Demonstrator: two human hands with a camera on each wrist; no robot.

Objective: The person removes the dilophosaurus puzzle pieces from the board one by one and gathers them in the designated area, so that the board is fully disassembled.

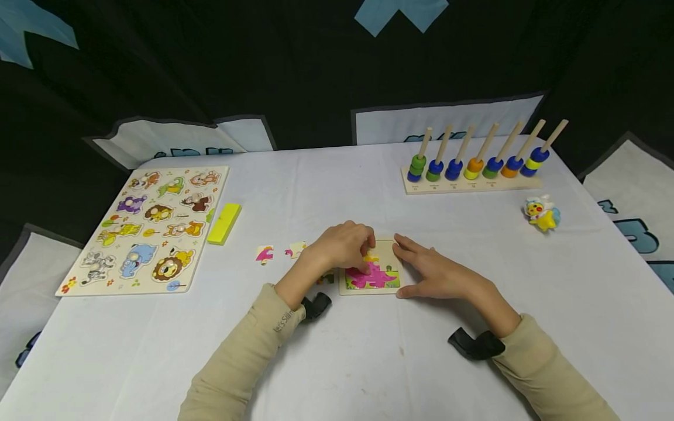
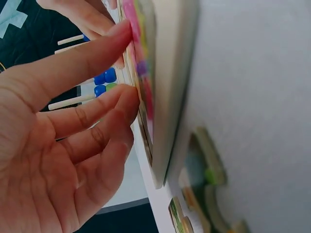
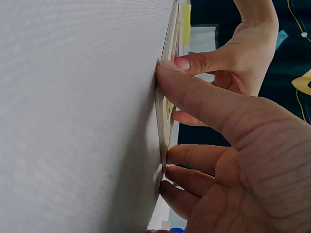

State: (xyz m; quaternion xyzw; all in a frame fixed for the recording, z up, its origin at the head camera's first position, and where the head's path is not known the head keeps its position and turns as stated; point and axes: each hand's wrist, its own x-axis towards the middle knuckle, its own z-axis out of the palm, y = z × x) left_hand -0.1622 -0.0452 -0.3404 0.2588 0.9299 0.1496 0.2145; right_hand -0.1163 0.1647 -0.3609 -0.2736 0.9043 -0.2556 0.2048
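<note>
A small wooden puzzle board (image 1: 370, 292) lies on the white table, with a pink picture (image 1: 371, 276) and green pieces along its lower part. Over its left side is my left hand (image 1: 339, 245), bent fingers and thumb down on the puzzle face, pinching at a piece that they largely hide. In the left wrist view, thumb and fingertips meet the puzzle's surface (image 2: 142, 68) a short way apart. My right hand (image 1: 439, 269) rests against the board's right edge, thumb at the near corner and fingers spread towards the far one.
Loose puzzle pieces (image 1: 265, 254) lie to the left; others (image 1: 326, 277) sit partly under my left wrist. Further left are a yellow block (image 1: 224, 224) and an animal puzzle board (image 1: 142, 234). At back right stand a peg stacker (image 1: 474, 186) and a small yellow figure (image 1: 542, 213).
</note>
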